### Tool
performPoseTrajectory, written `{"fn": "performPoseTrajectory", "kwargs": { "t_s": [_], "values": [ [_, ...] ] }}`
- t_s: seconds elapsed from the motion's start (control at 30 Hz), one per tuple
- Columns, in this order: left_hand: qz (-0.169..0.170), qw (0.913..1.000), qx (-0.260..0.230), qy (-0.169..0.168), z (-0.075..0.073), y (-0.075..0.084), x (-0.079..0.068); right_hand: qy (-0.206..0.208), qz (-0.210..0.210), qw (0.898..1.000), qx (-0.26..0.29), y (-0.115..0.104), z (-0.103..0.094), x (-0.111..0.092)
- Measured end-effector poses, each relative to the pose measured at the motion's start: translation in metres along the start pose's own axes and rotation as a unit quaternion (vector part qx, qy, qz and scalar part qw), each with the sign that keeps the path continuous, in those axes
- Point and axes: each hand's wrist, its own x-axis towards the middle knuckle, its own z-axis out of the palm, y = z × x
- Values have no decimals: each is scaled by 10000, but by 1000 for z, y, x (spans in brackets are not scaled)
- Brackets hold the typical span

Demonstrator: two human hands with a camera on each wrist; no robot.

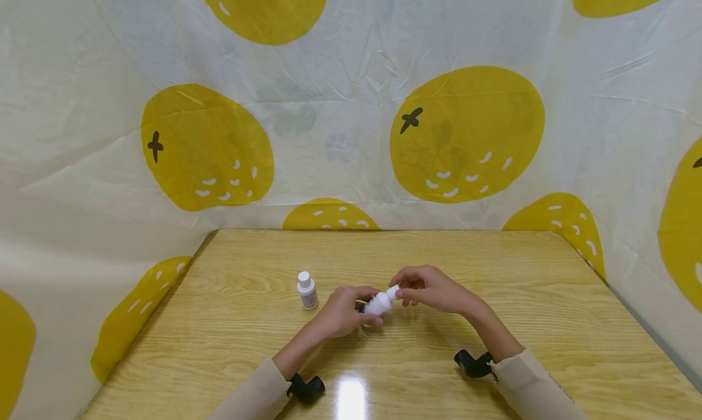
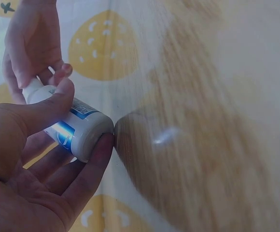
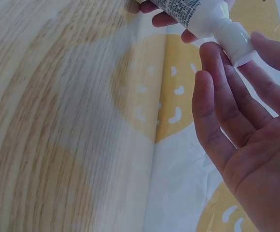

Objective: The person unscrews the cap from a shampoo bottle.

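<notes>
Lower centre: left hand (image 1: 342, 312) is gripping a tilted white bottle (image 1: 377, 305) | just right of it: right hand (image 1: 430, 288) is pinching the bottle's white cap (image 1: 393, 292) | left of both hands: second bottle (image 1: 308, 293) is standing upright on the wood-grain tabletop (image 1: 493, 261) | bottom edge: beige sleeves (image 1: 252, 391) are showing | upper frame: fruit-print cloth (image 1: 340, 133) is hanging

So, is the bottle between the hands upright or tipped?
Tipped. In the head view, the held bottle slants, its white cap pointing toward the right hand, while the left hand grips it.
</notes>
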Motion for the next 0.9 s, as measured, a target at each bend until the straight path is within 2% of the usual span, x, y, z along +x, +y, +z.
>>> {"fn": "performPoseTrajectory", "kwargs": {
  "t_s": [0.13, 0.4, 0.7, 0.9],
  "values": [
    [-20, 10000, -8, -15, -1, 2, -1, -13, -24, 10000, -1, -2, 0, 0],
    [-46, 10000, -2, -7, -1, 2, 0, 1, 209, 9998, 65, -2, 0, 0],
    [-20, 10000, -51, -7, -1, 1, 0, -40, 33, 10000, -6, -1, 0, -1],
    [-12, 10000, -63, 17, 0, 0, 1, -48, 179, 9998, 19, -3, -1, 0]
  ]
}}
